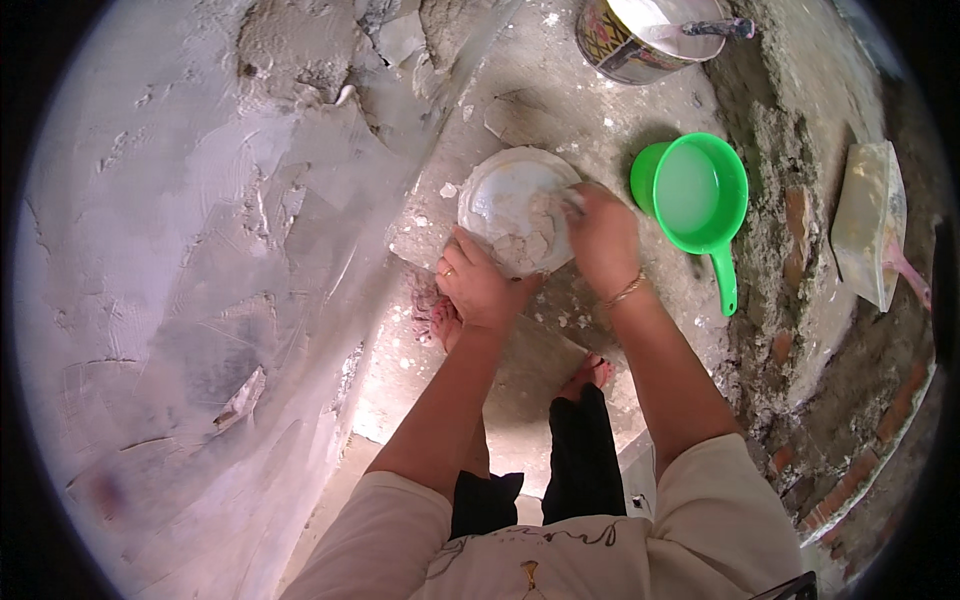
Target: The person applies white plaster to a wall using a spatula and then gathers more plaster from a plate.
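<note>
- In the head view, a round white dish is being held in front of the body, between the two hands; whether its weight is being borne by the floor or by the hands cannot be told.
- The near left rim of the dish is being gripped by the left hand, its fingers being closed over the edge; a ring is being worn on it.
- The right side of the dish is being met by the right hand, so the dish is lying just to the left of those curled fingers; the hand is being blurred, and whether anything is being gripped in it cannot be told. A bracelet is being worn at that wrist.
- The inner face of the dish is being partly covered by pale crusty lumps, on the side nearest the body.
- To the right of the dish, beyond the right hand, milky liquid is being held in a green dipper, whose handle is being pointed back toward the body.
- Beyond the dish and to its right, a bucket is being partly cut off by the view's edge; a dark tool handle is being propped across its rim.
- Far to the right of the dish, a pale flat-sided pan with a pink handle is being seen.
- The space left of the dish is being filled by a grey plastered surface.
- On the body side of the dish, the floor is being stood on by two feet, left and right.
</note>
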{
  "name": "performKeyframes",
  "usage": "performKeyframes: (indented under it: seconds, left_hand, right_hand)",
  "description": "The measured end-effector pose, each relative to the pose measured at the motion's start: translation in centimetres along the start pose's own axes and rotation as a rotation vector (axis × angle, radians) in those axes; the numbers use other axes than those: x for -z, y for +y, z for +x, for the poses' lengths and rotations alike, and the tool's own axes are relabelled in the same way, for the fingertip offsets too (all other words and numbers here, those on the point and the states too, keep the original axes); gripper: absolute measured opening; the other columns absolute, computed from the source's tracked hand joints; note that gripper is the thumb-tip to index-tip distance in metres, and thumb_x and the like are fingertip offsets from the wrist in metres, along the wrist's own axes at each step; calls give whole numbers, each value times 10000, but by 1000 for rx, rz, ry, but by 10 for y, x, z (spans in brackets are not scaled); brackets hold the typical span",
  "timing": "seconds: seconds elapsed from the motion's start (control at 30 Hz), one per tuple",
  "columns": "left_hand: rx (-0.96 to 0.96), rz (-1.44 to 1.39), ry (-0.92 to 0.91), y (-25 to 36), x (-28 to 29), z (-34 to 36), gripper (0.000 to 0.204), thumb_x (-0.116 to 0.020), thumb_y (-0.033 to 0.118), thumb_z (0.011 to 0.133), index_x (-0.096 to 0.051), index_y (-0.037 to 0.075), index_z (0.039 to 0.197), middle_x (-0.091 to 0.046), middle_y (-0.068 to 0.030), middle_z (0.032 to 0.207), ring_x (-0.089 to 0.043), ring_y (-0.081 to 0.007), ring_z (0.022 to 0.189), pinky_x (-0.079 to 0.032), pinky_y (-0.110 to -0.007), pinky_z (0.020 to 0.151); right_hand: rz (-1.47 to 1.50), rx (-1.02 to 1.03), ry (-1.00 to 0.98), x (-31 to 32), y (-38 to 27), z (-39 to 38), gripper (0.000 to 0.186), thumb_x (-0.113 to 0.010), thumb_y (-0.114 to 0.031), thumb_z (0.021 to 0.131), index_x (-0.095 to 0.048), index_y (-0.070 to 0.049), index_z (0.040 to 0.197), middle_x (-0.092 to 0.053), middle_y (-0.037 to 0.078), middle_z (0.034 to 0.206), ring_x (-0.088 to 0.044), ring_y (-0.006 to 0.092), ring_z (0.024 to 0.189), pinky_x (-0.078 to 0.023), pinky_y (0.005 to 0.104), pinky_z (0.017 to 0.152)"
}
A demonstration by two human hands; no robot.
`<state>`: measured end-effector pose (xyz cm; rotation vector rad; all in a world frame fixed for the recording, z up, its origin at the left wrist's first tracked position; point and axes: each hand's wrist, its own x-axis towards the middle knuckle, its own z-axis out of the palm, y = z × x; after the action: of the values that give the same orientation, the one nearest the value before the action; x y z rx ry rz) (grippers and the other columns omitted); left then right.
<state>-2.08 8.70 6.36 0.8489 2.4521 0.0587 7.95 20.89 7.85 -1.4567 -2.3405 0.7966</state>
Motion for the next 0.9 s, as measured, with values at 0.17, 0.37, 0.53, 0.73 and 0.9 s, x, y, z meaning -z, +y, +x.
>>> performKeyframes:
  seconds: [0.17,0.37,0.53,0.73,0.9]
  left_hand:
    - [22,-172,19,6,-4,-1,1071,-871,407,562,-325,-101,1331,-406,-215,1262,-429,-364,1162,-348,-426,1014]
    - [-58,-486,104,-27,-1,19,944,-858,295,629,-356,-91,1329,-436,-223,1212,-472,-358,1137,-406,-403,992]
    - [-165,-531,-90,-30,1,16,1129,-903,204,549,-239,-77,1418,-331,-205,1271,-417,-346,1188,-387,-392,1042]
    - [-319,-287,-103,-40,10,21,1301,-925,155,452,-136,-50,1465,-265,-197,1310,-364,-346,1228,-379,-367,1052]
    - [-359,-311,-150,-44,4,30,1301,-902,125,487,-83,-41,1483,-296,-181,1289,-397,-335,1191,-391,-344,1029]
  right_hand:
    - [212,-327,46,19,23,-13,189,-636,-86,850,-623,-1,1018,-666,203,859,-656,336,773,-502,386,701]
    - [299,-351,186,2,18,-66,187,-635,-107,867,-642,-17,1031,-683,188,894,-663,311,785,-513,365,723]
    - [759,-520,313,-9,47,-74,160,-621,-115,911,-635,11,1009,-695,90,902,-622,127,808,-494,293,757]
    - [755,-595,325,-3,19,-74,171,-645,-115,900,-630,14,1010,-696,94,923,-629,126,834,-497,300,760]
    - [634,-637,352,-26,38,-89,217,-666,-162,889,-626,11,1013,-693,105,906,-652,159,834,-509,317,750]
